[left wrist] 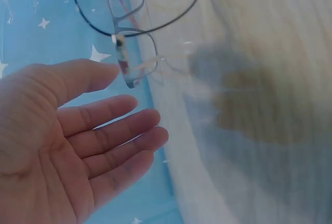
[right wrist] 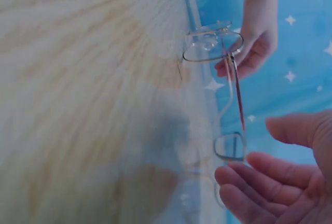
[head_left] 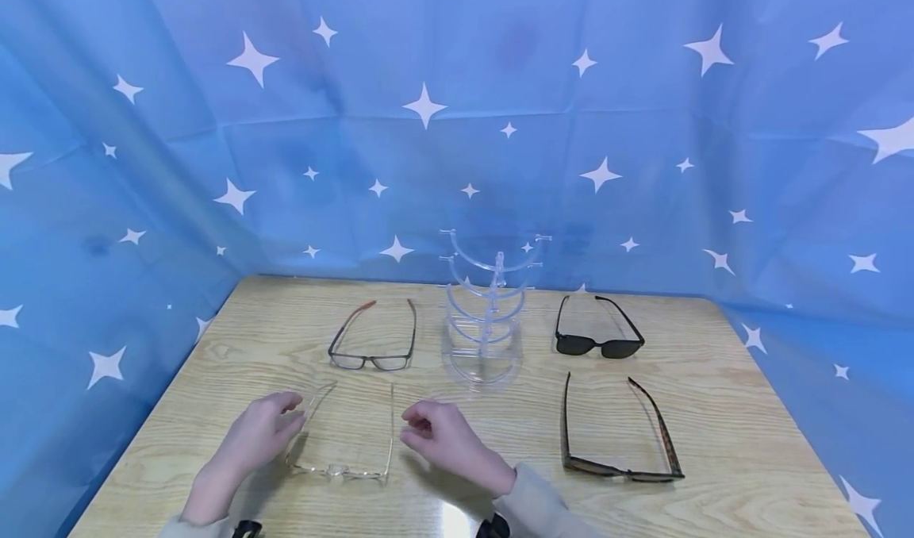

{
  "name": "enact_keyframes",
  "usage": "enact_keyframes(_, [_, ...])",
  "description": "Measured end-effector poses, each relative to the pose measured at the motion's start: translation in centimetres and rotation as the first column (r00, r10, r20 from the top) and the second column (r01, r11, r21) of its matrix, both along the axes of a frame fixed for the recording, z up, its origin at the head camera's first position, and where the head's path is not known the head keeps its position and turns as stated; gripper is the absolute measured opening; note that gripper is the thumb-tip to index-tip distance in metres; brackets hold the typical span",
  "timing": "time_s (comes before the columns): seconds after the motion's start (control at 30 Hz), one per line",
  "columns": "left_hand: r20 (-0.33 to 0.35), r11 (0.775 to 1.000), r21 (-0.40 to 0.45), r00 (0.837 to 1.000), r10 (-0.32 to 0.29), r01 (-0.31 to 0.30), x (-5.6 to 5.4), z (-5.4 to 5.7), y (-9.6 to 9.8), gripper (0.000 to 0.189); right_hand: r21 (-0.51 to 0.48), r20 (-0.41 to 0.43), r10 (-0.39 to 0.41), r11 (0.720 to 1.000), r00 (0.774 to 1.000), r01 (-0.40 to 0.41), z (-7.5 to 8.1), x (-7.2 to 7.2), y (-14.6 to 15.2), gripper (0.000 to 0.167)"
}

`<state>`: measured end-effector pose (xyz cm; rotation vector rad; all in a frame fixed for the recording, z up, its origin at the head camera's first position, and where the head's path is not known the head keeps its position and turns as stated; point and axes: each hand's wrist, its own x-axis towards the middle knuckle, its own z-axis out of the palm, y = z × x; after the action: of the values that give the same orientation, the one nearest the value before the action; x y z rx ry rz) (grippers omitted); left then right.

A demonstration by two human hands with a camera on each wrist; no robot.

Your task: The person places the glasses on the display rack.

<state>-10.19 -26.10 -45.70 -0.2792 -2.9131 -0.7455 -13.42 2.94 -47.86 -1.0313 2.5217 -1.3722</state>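
Note:
Thin metal-rimmed eyeglasses (head_left: 339,472) stand on the table in front of me, temples unfolded and pointing to the back. My left hand (head_left: 257,435) hovers beside their left temple, fingers relaxed. On the other side, my right hand (head_left: 446,441) is just right of the right temple, fingers loosely bent and holding nothing. The left wrist view shows the left palm (left wrist: 67,141) with thumb and fingers apart, the glasses' rim (left wrist: 137,33) above them. In the right wrist view the thin-rimmed glasses (right wrist: 212,55) appear beyond the right hand's spread thumb and fingers (right wrist: 264,182).
Dark-framed eyeglasses (head_left: 369,361) lie behind the metal-rimmed pair. A clear tiered display stand (head_left: 489,316) is at the back middle. On the right are black sunglasses (head_left: 598,346) and, nearer, tortoiseshell-patterned glasses (head_left: 621,472). A blue starred curtain (head_left: 457,149) surrounds the wooden table (head_left: 721,395).

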Motion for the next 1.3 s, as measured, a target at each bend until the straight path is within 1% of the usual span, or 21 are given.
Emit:
enact_keyframes(0.07, [0.015,1.000,0.019,1.000,0.009,-0.009,0.1,-0.2,-0.1,0.022,-0.041,0.045,-0.002,0.999,0.999,0.003,-0.1,0.1,-0.3,0.016])
enact_keyframes(0.17, [0.010,0.998,0.053,1.000,0.020,-0.020,0.1,-0.4,-0.1,0.020,-0.079,0.110,-0.026,0.996,0.994,0.035,0.1,0.1,-0.8,0.016])
enact_keyframes(0.27, [0.017,0.993,0.113,0.999,0.032,-0.034,0.1,-0.8,-0.2,0.017,-0.115,0.211,-0.057,0.990,0.976,0.083,0.1,0.1,-1.2,0.020])
enact_keyframes(0.33, [0.031,0.986,0.160,0.999,0.039,-0.043,0.2,-1.1,-0.2,0.015,-0.136,0.302,-0.075,0.983,0.950,0.121,-0.1,0.1,-1.4,0.021])
enact_keyframes(0.43, [0.065,0.973,0.220,0.996,0.058,-0.071,0.2,-1.4,-0.2,0.013,-0.170,0.442,-0.078,0.971,0.893,0.168,-0.3,0.0,-1.8,0.022])
enact_keyframes(0.5, [0.107,0.958,0.265,0.991,0.080,-0.106,0.2,-1.6,-0.3,0.012,-0.192,0.514,-0.068,0.962,0.855,0.192,-0.5,-0.1,-2.1,0.021])
enact_keyframes(0.57, [0.158,0.937,0.311,0.981,0.114,-0.160,0.1,-1.7,-0.3,0.011,-0.221,0.572,-0.046,0.953,0.819,0.208,-0.6,0.0,-2.3,0.022])
enact_keyframes(0.6, [0.193,0.922,0.337,0.973,0.128,-0.189,0.1,-1.7,-0.3,0.011,-0.237,0.597,-0.032,0.947,0.801,0.215,-0.6,0.0,-2.4,0.022])
enact_keyframes(0.63, [0.232,0.904,0.367,0.963,0.138,-0.218,0.1,-1.7,-0.4,0.012,-0.255,0.626,-0.017,0.940,0.779,0.226,-0.7,0.0,-2.4,0.022])
enact_keyframes(0.77, [0.385,0.823,0.464,0.912,0.145,-0.327,0.1,-1.6,-0.4,0.021,-0.285,0.707,0.011,0.919,0.707,0.272,-0.7,0.2,-2.8,0.021])
enact_keyframes(0.83, [0.443,0.783,0.503,0.887,0.131,-0.367,0.1,-1.6,-0.5,0.025,-0.287,0.733,0.010,0.911,0.680,0.296,-0.8,0.2,-2.9,0.020])
enact_keyframes(0.9, [0.479,0.756,0.528,0.871,0.112,-0.388,0.1,-1.8,-0.6,0.027,-0.285,0.749,0.006,0.906,0.663,0.314,-0.8,0.2,-3.1,0.020])
enact_keyframes(0.97, [0.503,0.734,0.547,0.859,0.095,-0.402,0.1,-1.9,-0.7,0.029,-0.285,0.758,0.004,0.901,0.652,0.326,-0.8,0.3,-3.2,0.020])
enact_keyframes(1.07, [0.521,0.709,0.575,0.851,0.067,-0.408,0.1,-2.1,-0.9,0.030,-0.295,0.770,0.006,0.890,0.638,0.348,-0.8,0.5,-3.3,0.020])
enact_keyframes(1.13, [0.532,0.687,0.595,0.845,0.051,-0.416,0.2,-2.1,-1.0,0.031,-0.305,0.783,0.012,0.879,0.621,0.367,-0.7,0.6,-3.3,0.019])
enact_keyframes(1.27, [0.548,0.658,0.630,0.836,0.000,-0.412,0.4,-2.0,-1.1,0.033,-0.328,0.809,0.041,0.860,0.587,0.392,-0.5,0.8,-3.1,0.020])
enact_keyframes(1.3, [0.551,0.651,0.640,0.834,-0.016,-0.410,0.4,-1.9,-1.2,0.034,-0.332,0.812,0.048,0.858,0.581,0.393,-0.4,0.8,-3.0,0.019])
